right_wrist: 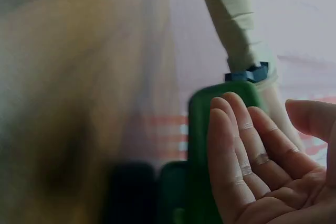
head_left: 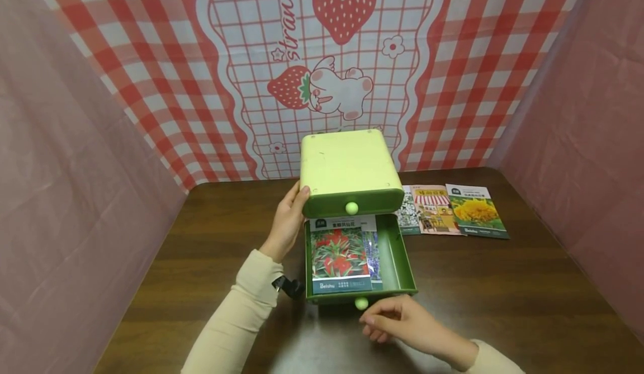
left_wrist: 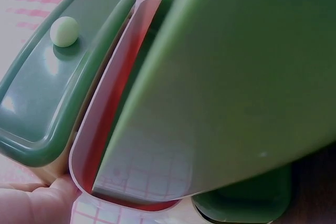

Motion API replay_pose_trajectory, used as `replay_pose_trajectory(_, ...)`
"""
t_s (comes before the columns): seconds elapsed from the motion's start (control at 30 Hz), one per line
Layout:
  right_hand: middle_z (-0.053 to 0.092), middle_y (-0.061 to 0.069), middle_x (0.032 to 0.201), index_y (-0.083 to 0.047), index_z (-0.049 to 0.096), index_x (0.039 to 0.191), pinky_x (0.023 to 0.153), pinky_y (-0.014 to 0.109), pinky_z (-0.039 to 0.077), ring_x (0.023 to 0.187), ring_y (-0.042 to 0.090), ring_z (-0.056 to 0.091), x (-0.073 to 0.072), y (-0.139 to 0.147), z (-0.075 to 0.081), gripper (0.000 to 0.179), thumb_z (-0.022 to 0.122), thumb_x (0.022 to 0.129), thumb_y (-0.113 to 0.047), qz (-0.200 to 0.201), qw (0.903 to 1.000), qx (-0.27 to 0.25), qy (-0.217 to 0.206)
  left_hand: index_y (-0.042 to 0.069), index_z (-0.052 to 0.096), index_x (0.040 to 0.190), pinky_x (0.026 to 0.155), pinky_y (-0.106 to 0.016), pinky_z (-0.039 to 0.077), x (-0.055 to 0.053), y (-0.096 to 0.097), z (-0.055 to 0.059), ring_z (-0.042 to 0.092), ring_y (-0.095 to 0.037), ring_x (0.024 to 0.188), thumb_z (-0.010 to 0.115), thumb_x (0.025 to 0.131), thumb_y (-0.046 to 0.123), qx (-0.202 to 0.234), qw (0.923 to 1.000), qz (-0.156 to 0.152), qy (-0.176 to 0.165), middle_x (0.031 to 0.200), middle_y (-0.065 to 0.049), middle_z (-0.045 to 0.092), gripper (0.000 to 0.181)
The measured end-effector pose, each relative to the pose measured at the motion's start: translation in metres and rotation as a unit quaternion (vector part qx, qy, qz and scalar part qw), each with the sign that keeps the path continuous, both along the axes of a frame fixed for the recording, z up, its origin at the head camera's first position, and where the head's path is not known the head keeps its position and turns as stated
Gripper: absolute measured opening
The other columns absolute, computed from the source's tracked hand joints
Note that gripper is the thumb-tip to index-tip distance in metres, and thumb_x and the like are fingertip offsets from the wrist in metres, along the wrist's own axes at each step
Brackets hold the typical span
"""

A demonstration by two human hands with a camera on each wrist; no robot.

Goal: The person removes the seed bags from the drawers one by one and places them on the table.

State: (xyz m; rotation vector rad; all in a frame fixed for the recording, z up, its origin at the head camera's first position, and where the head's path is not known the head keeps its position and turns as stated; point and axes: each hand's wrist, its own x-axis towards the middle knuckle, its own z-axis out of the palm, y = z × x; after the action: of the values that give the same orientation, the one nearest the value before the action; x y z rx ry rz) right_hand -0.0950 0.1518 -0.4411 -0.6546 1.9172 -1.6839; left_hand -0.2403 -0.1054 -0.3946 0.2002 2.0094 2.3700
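Green drawer out: access step, we judge. Left hand straight-fingered against cabinet; right hand loose-fingered, empty. Next: likely packet grasp.

The drawer unit looks like glossy plastic — the table like smooth wood

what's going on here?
A person has their left hand against the left side of a cream-and-green cabinet. Their right hand, holding nothing, is near the knob of a pulled-out drawer. Inside it, a packet picturing red flowers partly covers one picturing purple flowers. The top drawer is shut. Three more packets lie on the table, to the right of the cabinet.
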Motion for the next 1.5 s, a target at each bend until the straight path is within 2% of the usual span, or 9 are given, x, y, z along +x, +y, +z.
replay_pose_trajectory(0.17, 0.073, 0.02, 0.097, 0.009, 0.067, 0.112, 0.073, 0.033, 0.061, 0.084, 0.007, 0.07, -0.008, 0.008, 0.029, 0.028, 0.055, 0.1, -0.012, -0.003, 0.9973, 0.002, 0.073, 0.015, 0.029, 0.155, 0.095, -0.031, 0.05, -0.002, 0.0, 0.0, 0.062, -0.009, 0.101, 0.05, 0.101, 0.04, 0.0, 1.0, 0.004, 0.004, 0.141, -0.016, 0.052, 0.062)
replay_pose_trajectory(0.33, 0.073, 0.02, 0.1, 0.006, 0.068, 0.113, 0.076, 0.032, 0.06, 0.088, 0.01, 0.071, -0.021, 0.014, 0.056, 0.027, 0.057, 0.099, -0.015, -0.048, 0.9886, 0.036, 0.138, 0.015, 0.029, 0.155, 0.099, -0.036, 0.049, -0.002, 0.0, 0.001, 0.062, -0.01, 0.103, 0.05, 0.101, 0.041, -0.003, 1.0, 0.007, 0.003, 0.143, -0.015, 0.051, 0.063)
replay_pose_trajectory(0.47, 0.073, 0.018, 0.103, -0.002, 0.07, 0.114, 0.077, 0.034, 0.06, 0.09, 0.01, 0.071, -0.032, 0.016, 0.068, 0.025, 0.059, 0.099, -0.018, -0.093, 0.9784, 0.071, 0.17, 0.014, 0.028, 0.155, 0.104, -0.041, 0.047, -0.001, 0.001, 0.002, 0.061, -0.013, 0.107, 0.05, 0.101, 0.04, 0.001, 1.0, 0.007, -0.002, 0.145, -0.014, 0.049, 0.064)
replay_pose_trajectory(0.67, 0.073, 0.001, 0.111, -0.02, 0.071, 0.116, 0.072, 0.025, 0.055, 0.092, 0.004, 0.066, -0.051, 0.011, 0.066, 0.022, 0.06, 0.098, -0.027, -0.156, 0.937, 0.158, 0.27, 0.015, 0.027, 0.156, 0.104, -0.04, 0.047, -0.001, 0.001, 0.002, 0.061, -0.013, 0.107, 0.049, 0.101, 0.04, 0.0, 1.0, 0.009, -0.005, 0.145, -0.014, 0.049, 0.064)
replay_pose_trajectory(0.8, 0.068, -0.001, 0.12, -0.02, 0.069, 0.121, 0.074, 0.031, 0.055, 0.097, 0.01, 0.065, -0.063, 0.005, 0.061, 0.026, 0.062, 0.097, -0.028, -0.169, 0.9159, 0.205, 0.301, 0.015, 0.028, 0.155, 0.099, -0.035, 0.05, -0.002, 0.001, 0.0, 0.062, -0.01, 0.103, 0.049, 0.101, 0.04, 0.004, 1.0, 0.007, -0.002, 0.143, -0.015, 0.051, 0.063)
replay_pose_trajectory(0.97, 0.057, 0.007, 0.135, -0.012, 0.058, 0.135, 0.093, 0.049, 0.053, 0.116, 0.027, 0.06, -0.076, -0.004, 0.054, 0.043, 0.063, 0.096, -0.029, -0.134, 0.9089, 0.257, 0.3, 0.015, 0.028, 0.155, 0.097, -0.032, 0.05, -0.001, 0.001, -0.002, 0.062, -0.009, 0.102, 0.049, 0.101, 0.04, 0.009, 1.0, 0.004, 0.001, 0.142, -0.016, 0.051, 0.063)
replay_pose_trajectory(1.2, 0.038, 0.022, 0.152, -0.009, 0.038, 0.15, 0.102, 0.058, 0.045, 0.134, 0.04, 0.045, -0.089, -0.012, 0.045, 0.07, 0.065, 0.093, -0.04, -0.082, 0.8922, 0.34, 0.285, 0.015, 0.028, 0.155, 0.102, -0.038, 0.048, 0.0, 0.001, -0.002, 0.062, -0.011, 0.106, 0.05, 0.101, 0.041, 0.009, 1.0, 0.002, 0.003, 0.144, -0.014, 0.05, 0.064)
replay_pose_trajectory(1.4, 0.034, 0.029, 0.153, -0.004, 0.036, 0.151, 0.105, 0.059, 0.042, 0.136, 0.046, 0.04, -0.098, -0.016, 0.037, 0.076, 0.067, 0.091, -0.041, -0.071, 0.8706, 0.378, 0.307, 0.015, 0.028, 0.155, 0.105, -0.039, 0.047, -0.001, 0.001, -0.002, 0.061, -0.013, 0.11, 0.049, 0.102, 0.04, 0.009, 0.9999, 0.004, 0.001, 0.145, -0.013, 0.049, 0.063)
replay_pose_trajectory(1.5, 0.036, 0.029, 0.151, -0.001, 0.037, 0.15, 0.108, 0.058, 0.039, 0.137, 0.046, 0.038, -0.101, -0.019, 0.035, 0.078, 0.069, 0.09, -0.04, -0.061, 0.855, 0.391, 0.335, 0.015, 0.028, 0.155, 0.105, -0.04, 0.046, -0.001, 0.001, -0.002, 0.06, -0.014, 0.111, 0.049, 0.102, 0.04, 0.01, 0.9999, 0.003, 0.002, 0.146, -0.013, 0.049, 0.063)
